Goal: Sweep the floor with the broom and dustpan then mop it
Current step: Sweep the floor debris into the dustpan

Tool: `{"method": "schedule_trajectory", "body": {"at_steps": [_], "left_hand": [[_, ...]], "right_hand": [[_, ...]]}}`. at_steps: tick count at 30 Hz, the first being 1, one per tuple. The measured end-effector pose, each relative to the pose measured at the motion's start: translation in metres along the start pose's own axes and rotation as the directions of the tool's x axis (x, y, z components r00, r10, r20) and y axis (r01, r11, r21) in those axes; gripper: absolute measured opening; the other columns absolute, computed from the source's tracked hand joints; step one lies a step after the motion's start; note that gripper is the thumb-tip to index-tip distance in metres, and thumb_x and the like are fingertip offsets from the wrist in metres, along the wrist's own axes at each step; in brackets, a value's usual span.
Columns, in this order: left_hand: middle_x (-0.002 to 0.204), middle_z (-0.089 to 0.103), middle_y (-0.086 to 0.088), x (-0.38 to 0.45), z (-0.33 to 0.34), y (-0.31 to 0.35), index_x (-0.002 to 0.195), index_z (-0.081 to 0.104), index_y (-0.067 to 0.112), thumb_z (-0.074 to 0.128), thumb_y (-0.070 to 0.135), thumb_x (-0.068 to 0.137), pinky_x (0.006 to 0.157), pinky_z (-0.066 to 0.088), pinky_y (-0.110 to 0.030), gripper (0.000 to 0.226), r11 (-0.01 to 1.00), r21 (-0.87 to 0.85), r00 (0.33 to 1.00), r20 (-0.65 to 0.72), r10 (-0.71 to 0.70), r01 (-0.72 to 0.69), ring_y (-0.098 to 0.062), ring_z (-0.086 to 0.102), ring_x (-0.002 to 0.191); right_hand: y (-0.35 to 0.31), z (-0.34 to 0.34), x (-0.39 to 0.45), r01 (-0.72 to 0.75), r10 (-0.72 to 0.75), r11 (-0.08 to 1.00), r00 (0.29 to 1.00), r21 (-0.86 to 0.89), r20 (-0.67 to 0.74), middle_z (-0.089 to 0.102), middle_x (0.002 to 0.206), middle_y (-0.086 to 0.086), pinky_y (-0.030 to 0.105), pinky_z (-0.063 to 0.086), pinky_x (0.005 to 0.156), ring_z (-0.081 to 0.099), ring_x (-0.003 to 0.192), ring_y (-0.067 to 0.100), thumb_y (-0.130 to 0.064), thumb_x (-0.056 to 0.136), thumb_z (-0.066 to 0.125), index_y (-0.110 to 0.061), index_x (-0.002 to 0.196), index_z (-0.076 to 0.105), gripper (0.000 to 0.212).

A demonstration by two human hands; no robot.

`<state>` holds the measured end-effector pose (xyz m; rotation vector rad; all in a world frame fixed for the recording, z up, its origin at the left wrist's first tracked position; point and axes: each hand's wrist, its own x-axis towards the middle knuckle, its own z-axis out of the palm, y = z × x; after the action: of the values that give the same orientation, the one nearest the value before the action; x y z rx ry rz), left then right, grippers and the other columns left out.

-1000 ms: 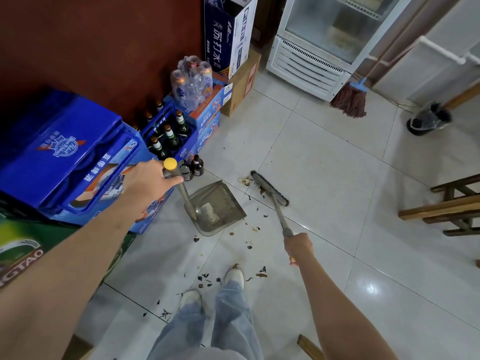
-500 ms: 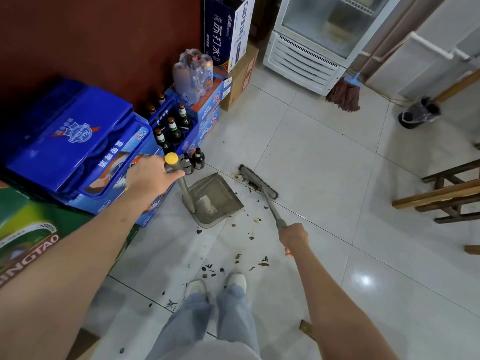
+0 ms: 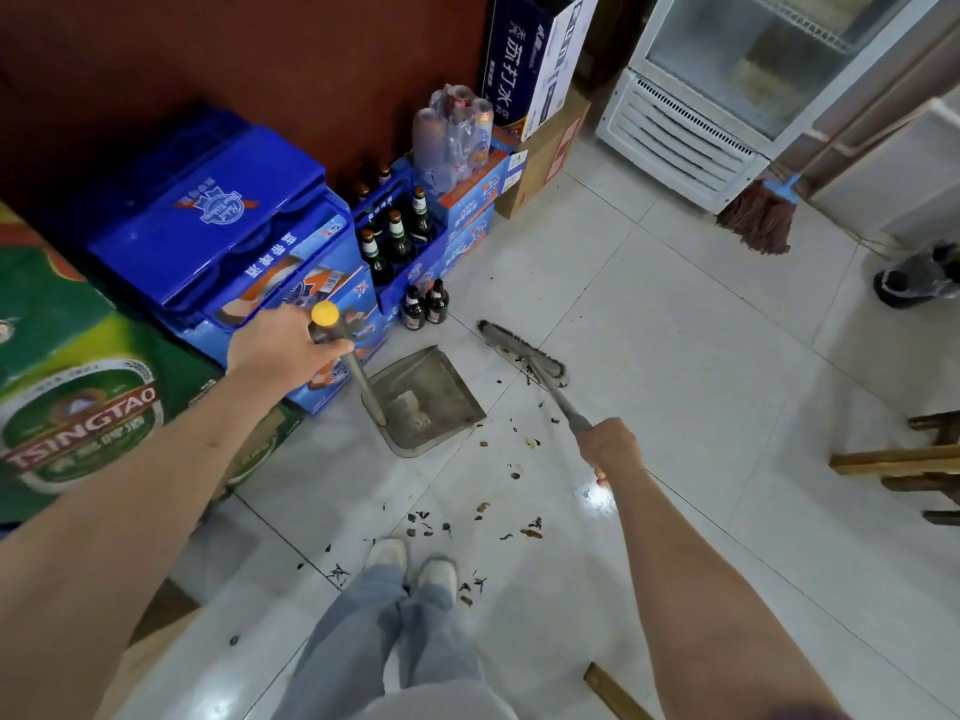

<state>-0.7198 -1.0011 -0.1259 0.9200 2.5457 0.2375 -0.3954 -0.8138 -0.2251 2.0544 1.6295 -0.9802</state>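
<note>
Soft, even indoor light fills the room, moderately bright on the glossy white tiled floor and much dimmer against the dark reddish-brown wall at upper left. One small hard glare spot sits on a tile beside the right forearm, with fainter sheen nearby. Shadows are weak and diffuse. Wide-angle distortion bends tile seams and stretches both forearms toward the lower corners. Fine detail looks slightly soft throughout, most at the edges.
</note>
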Motion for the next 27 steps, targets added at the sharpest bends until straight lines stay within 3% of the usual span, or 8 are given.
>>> {"method": "schedule_trajectory", "body": {"at_steps": [5,13,16,19,23,27], "left_hand": [[0.058,0.054,-0.001,-0.011,0.007,-0.005,0.060,0.053,0.019,0.069,0.054,0.078,0.066,0.052,-0.036,0.042,1.000,-0.015,0.999,-0.045,-0.002,0.001,-0.025,0.059,0.065],[0.067,0.060,-0.006,-0.013,0.014,-0.021,0.071,0.062,0.018,0.066,0.060,0.076,0.068,0.055,-0.040,0.043,1.000,-0.005,0.999,-0.040,0.009,-0.009,-0.026,0.062,0.068],[0.067,0.060,-0.005,-0.015,0.015,-0.027,0.078,0.064,0.021,0.063,0.066,0.075,0.066,0.056,-0.038,0.044,1.000,0.017,1.000,-0.023,0.013,-0.013,-0.023,0.062,0.063],[0.066,0.060,-0.005,-0.019,0.012,-0.024,0.072,0.063,0.019,0.064,0.063,0.076,0.066,0.053,-0.035,0.044,0.999,0.023,0.999,0.004,0.035,-0.035,-0.023,0.061,0.066],[0.061,0.055,-0.005,-0.019,0.010,-0.018,0.061,0.055,0.017,0.066,0.062,0.075,0.064,0.049,-0.033,0.048,0.998,0.049,0.999,0.014,0.044,-0.045,-0.023,0.057,0.063],[0.063,0.058,-0.008,-0.020,0.012,-0.017,0.061,0.055,0.015,0.067,0.064,0.073,0.065,0.052,-0.034,0.052,0.998,0.060,0.999,0.022,0.027,-0.029,-0.024,0.060,0.063]], "right_hand": [[0.014,0.000,-0.001,0.008,-0.008,0.999,1.000,-0.053,0.018,0.060,0.074,0.011,0.036,0.056,0.072,0.062,0.072,0.031,-0.037,0.091,0.045,-0.007,0.079,0.049,0.033],[0.057,0.017,-0.029,-0.001,0.009,0.992,0.998,-0.130,0.060,0.057,0.071,0.009,0.026,0.044,0.055,0.061,0.069,0.030,-0.024,0.092,0.042,-0.007,0.093,0.055,0.022],[0.069,0.031,-0.045,-0.017,0.026,0.991,0.998,-0.135,0.061,0.060,0.080,0.009,0.028,0.047,0.065,0.063,0.076,0.031,-0.021,0.091,0.042,-0.007,0.098,0.056,0.021],[0.075,0.038,-0.057,-0.024,0.028,0.992,0.999,-0.122,0.034,0.062,0.088,0.009,0.030,0.049,0.069,0.062,0.079,0.031,-0.026,0.093,0.042,-0.007,0.102,0.060,0.028],[0.080,0.034,-0.061,-0.046,0.047,0.998,0.999,-0.049,0.005,0.061,0.078,0.007,0.027,0.048,0.064,0.063,0.073,0.030,-0.037,0.093,0.041,-0.008,0.093,0.062,0.036],[0.082,0.025,-0.054,-0.072,0.072,0.997,0.997,-0.006,-0.001,0.059,0.072,0.006,0.026,0.046,0.057,0.063,0.071,0.030,-0.030,0.091,0.044,-0.007,0.093,0.063,0.030]]}}
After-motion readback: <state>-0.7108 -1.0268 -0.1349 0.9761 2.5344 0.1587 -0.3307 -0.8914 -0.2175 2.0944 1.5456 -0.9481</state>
